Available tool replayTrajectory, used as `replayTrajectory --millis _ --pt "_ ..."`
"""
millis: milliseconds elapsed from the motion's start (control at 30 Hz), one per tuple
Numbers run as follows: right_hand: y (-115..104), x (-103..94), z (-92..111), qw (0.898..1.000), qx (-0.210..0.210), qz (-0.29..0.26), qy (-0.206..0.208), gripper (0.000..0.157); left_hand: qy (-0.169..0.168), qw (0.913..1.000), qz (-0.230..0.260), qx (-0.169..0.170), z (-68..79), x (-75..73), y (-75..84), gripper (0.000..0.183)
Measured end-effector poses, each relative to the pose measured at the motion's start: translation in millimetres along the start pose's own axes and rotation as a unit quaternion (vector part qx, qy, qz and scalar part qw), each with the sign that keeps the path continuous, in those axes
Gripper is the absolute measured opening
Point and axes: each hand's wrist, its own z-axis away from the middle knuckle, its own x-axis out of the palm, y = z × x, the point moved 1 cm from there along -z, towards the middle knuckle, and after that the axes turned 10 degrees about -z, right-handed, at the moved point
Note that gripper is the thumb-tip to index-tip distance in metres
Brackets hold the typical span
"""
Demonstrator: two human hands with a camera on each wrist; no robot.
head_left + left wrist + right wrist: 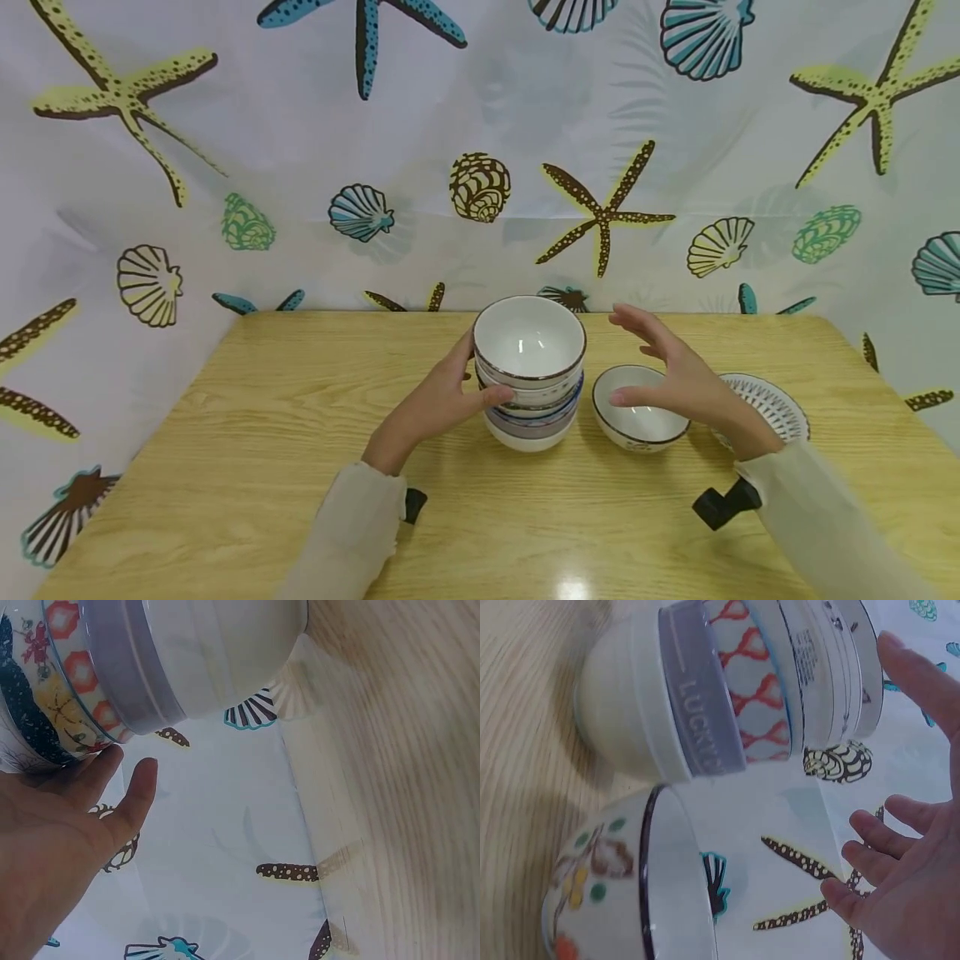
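A tall stack of nested bowls [531, 367] stands on the table, with a white, dark-rimmed bowl on top. My left hand [450, 387] holds the stack's left side, thumb across the front and fingers around the back. In the left wrist view, fingertips meet the patterned bowls [64, 682] while the little finger stands off. To the right of the stack, my right hand [678, 371] hovers with fingers spread and nothing in its grasp. Beneath it sits a single white bowl [637, 421], whose flowered outside [600, 877] shows in the right wrist view.
At the right, partly behind the right wrist, lies a white openwork basket-like dish [776, 404] with a dark rim. The wooden table [300, 375] ends at a cloth backdrop [420, 150] printed with shells and starfish.
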Motion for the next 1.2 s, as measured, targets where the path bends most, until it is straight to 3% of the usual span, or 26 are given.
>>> replayTrajectory --millis 333,533,700,900,1200 --pt "-8.7 21.3 -26.8 0.998 -0.016 -0.042 -0.04 0.097 0.011 0.9999 0.01 0.003 1.4 -1.0 -3.7 0.101" --pt "-14.6 32.4 -38.8 0.996 -0.031 -0.073 -0.047 0.113 0.016 0.9997 0.006 0.014 1.0 -1.4 -2.9 0.103" --pt "-13.5 41.1 -43.4 0.993 -0.015 -0.108 -0.055 0.125 0.011 0.9998 0.004 0.016 1.3 -0.5 -2.2 0.101" --pt "-10.4 48.4 -43.3 0.99 -0.008 -0.14 -0.032 0.133 0.012 0.9997 0.009 0.019 0.0 1.8 -2.4 0.101" --pt "-12.5 52.9 -41.5 0.993 0.012 -0.12 0.011 0.122 0.011 0.9998 -0.002 0.014 -2.8 3.8 -1.8 0.107"
